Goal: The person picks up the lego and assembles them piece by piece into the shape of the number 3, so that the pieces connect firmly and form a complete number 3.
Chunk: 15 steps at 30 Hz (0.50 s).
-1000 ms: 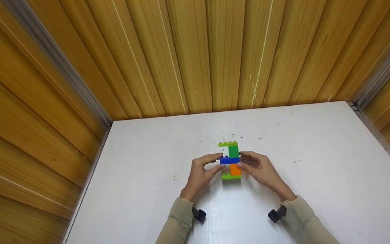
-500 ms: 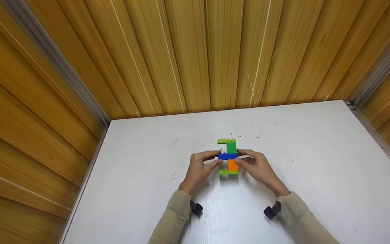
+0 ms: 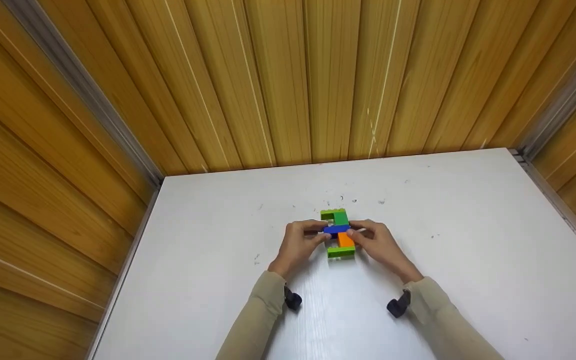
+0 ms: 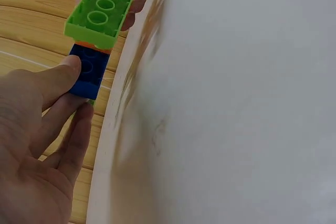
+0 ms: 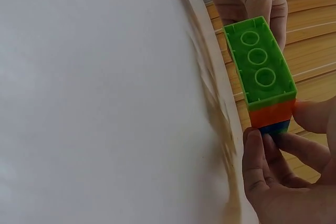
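Observation:
A joined stack of toy building bricks is held between both hands above the table. In the head view it runs from a lime brick (image 3: 328,215) at the far end through a green brick (image 3: 341,218), a blue brick (image 3: 337,229) and an orange brick (image 3: 346,240) to another lime brick (image 3: 341,252). My left hand (image 3: 298,245) pinches the blue brick's left end between thumb and fingers. On the right side, my right hand (image 3: 379,245) grips the stack around the blue and orange bricks. Both wrist views show the near lime brick's hollow underside (image 4: 105,9).
The white table (image 3: 208,260) spreads out around the hands, with small dark marks (image 3: 381,202) on its surface. Wood-patterned panels (image 3: 288,85) stand behind it and at both sides. A dark wrist camera (image 3: 293,301) sits at each cuff.
The stack has tilted in the hands, so it looks shorter from above and the near lime brick shows a broader face. Both hands keep their hold.

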Tool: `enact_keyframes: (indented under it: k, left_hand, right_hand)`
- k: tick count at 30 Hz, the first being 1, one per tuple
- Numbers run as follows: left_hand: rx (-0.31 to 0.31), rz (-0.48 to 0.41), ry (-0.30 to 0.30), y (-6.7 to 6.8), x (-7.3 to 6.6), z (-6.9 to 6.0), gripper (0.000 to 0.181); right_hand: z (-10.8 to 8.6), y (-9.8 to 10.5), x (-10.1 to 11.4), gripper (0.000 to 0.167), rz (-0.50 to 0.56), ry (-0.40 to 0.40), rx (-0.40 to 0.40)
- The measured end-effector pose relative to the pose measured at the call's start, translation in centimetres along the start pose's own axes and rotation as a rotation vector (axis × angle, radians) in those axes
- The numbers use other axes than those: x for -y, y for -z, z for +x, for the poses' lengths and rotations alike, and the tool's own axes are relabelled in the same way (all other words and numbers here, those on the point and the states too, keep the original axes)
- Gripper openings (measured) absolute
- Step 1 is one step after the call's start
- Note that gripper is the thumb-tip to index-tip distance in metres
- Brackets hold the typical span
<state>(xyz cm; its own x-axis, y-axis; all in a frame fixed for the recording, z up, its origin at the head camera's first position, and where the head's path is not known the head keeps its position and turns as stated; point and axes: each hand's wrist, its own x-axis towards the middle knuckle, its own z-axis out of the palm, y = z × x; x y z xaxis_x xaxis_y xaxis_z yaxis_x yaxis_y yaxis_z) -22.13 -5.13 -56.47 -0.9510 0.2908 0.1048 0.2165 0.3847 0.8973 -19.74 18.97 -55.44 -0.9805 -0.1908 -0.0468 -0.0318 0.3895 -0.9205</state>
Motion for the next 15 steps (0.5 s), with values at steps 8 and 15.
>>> enact_keyframes:
  k: [8,15]
  left_hand:
    - [0.038,0.027,0.034,-0.3,0.5,0.6,0.033]
    - [0.051,0.011,0.049,-0.4,0.7,0.9,0.032]
  right_hand:
    - [0.3,-0.4,-1.0,0.049,-0.048,-0.031,-0.022]
    - [0.6,-0.4,-1.1,0.047,-0.072,-0.047,-0.034]
